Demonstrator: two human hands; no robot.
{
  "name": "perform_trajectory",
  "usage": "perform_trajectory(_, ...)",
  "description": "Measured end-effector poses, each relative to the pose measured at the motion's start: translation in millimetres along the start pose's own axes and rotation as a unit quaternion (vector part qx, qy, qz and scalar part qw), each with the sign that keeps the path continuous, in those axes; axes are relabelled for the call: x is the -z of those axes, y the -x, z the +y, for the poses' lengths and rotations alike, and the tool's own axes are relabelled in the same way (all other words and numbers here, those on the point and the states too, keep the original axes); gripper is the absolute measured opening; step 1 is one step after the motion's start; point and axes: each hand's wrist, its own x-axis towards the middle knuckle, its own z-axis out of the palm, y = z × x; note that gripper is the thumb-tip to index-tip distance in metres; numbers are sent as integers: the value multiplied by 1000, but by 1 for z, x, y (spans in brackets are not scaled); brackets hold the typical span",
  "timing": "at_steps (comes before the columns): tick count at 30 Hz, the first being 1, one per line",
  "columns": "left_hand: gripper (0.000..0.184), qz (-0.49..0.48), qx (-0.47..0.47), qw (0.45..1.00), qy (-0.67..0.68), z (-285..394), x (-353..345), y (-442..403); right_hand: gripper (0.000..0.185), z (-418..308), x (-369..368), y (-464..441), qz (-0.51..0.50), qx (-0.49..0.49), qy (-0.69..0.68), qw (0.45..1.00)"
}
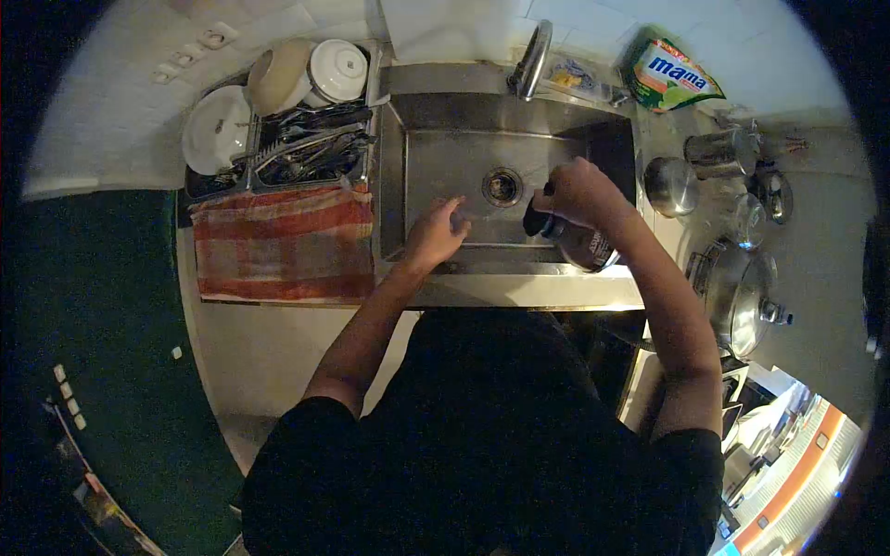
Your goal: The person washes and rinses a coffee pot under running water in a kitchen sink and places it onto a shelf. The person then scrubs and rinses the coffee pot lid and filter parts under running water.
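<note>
My right hand [589, 196] is closed around the black top part of a see-through container [586, 248] with white print on its side. The container is tilted over the right front part of the steel sink [445, 167], and its exact kind I cannot make out. Over the left front part of the sink, my left hand [438, 233] is empty, its thumb and fingers apart. The drain [502, 187] lies between and beyond both hands. A chrome tap [535, 60] rises behind the sink.
Left of the sink, a rack holds white dishes [338, 72] and cutlery [315, 153]; a red checked cloth [283, 246] lies before it. On the right stand a green "mama" soap pouch [672, 74], a metal cup [670, 185], a steel pot [718, 153] and a lidded pan [746, 296].
</note>
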Motion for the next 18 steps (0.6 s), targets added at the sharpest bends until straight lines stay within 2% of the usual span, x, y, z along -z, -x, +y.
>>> perform_trajectory(3,51,-40,8,999,32,-8,-8,-5,52,13,8,-9,56,36,-154,986)
perform_trajectory(6,54,-93,-38,990,100,-23,-23,-13,41,33,12,-29,-59,-28,-129,989)
perform_trajectory(7,55,-109,-63,984,124,-26,-28,-15,37,41,10,-34,-90,-37,-173,980)
perform_trajectory(9,55,-225,-49,966,119,0,-18,-16,32,60,-1,-43,-153,-54,-257,953)
perform_trajectory(10,56,-282,-42,951,115,18,-12,-15,30,73,-8,-50,-185,-48,-296,936)
perform_trajectory(12,57,-292,0,941,171,44,-10,-9,25,99,-20,-62,-247,-38,-370,895)
perform_trajectory(13,58,-295,21,934,199,52,-13,-8,23,110,-22,-62,-252,-63,-442,859)
perform_trajectory(15,75,-310,29,907,282,35,-47,-15,18,123,-23,-63,-257,-110,-574,770)
perform_trajectory(16,85,-317,32,891,322,30,-61,-18,17,121,-23,-65,-243,-139,-543,792)
perform_trajectory(18,93,-316,83,844,425,76,-43,-9,16,117,-20,-68,-228,-167,-512,811)
